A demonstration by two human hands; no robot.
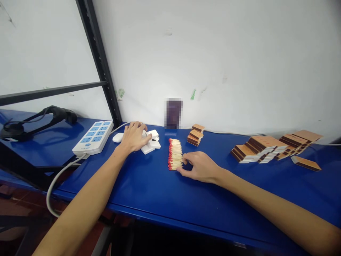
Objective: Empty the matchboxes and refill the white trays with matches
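Note:
A long pile of red-headed matches lies on the blue table, heads pointing left. My right hand rests at the pile's near right end, thumb and index finger apart, with the thumb touching the matchstick ends. Nothing shows between those fingers; the others curl under. My left hand is over a small heap of white inner matchbox trays, left of the matches. Its thumb and fingers close around one white tray, partly hidden by the hand. Behind the matches on the right stands a short stack of matchboxes.
Several stacked matchboxes stand at the right, with one box lying in front. On the left are a white power strip, a small white case, a black headset and a shelf post. A pixelated dark object leans against the wall.

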